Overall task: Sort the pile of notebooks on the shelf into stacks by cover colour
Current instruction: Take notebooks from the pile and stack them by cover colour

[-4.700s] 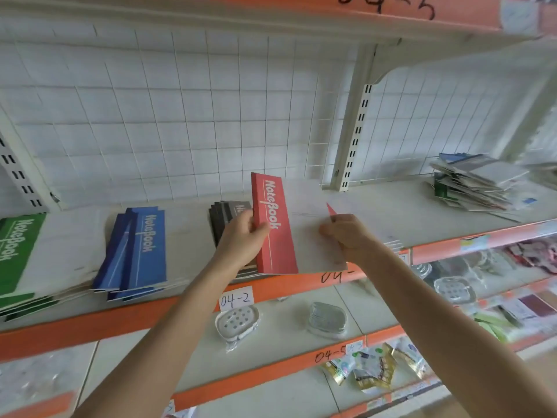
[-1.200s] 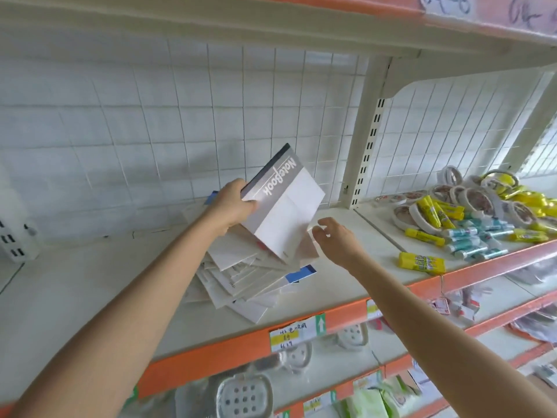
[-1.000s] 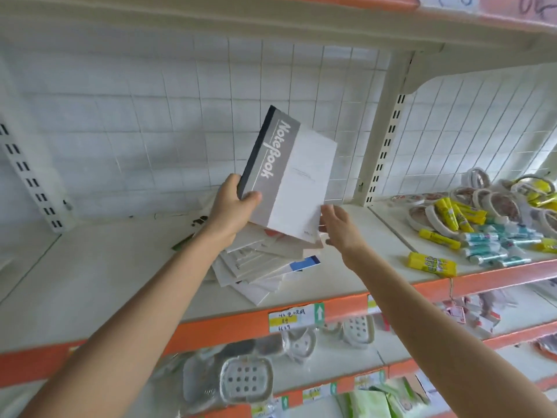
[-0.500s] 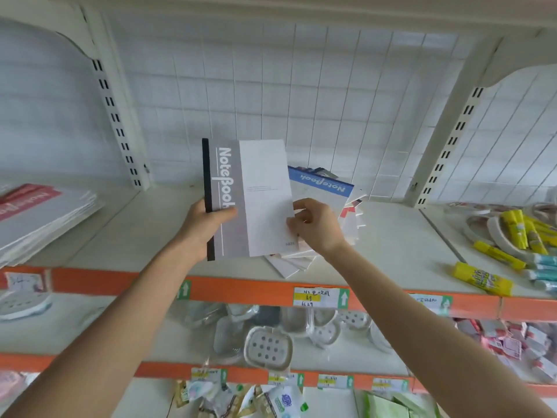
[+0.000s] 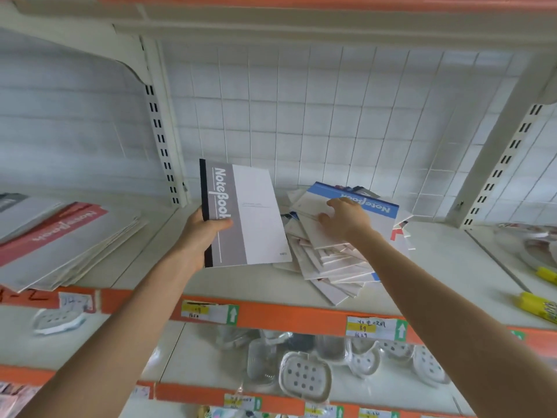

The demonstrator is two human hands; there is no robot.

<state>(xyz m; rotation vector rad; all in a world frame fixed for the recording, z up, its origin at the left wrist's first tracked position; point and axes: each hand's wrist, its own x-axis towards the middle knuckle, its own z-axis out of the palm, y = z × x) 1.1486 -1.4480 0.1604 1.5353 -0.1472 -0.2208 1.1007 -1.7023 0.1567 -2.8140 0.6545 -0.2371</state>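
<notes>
My left hand [image 5: 201, 233] grips a grey-and-white notebook [image 5: 250, 212] by its black spine, holding it upright above the shelf [image 5: 144, 267]. To its right lies the loose pile of notebooks [image 5: 337, 260], topped by a blue-banded notebook [image 5: 373, 206]. My right hand [image 5: 346, 217] rests flat on that top notebook, fingers spread, gripping nothing. At the left a stack with a red-covered notebook [image 5: 51, 233] on top lies on the shelf, and a grey-covered stack [image 5: 18, 206] sits behind it.
A white slotted upright [image 5: 162, 146] separates the left bay from the middle one; another upright [image 5: 500, 164] stands at the right. Yellow glue sticks [image 5: 539, 306] lie at the right edge. Soap dishes [image 5: 304, 375] fill the lower shelf. Orange rails carry price tags [image 5: 208, 312].
My right hand has let go of the grey notebook and moved right onto the pile's blue-banded top notebook. My left hand still holds the grey notebook; the view has shifted left.
</notes>
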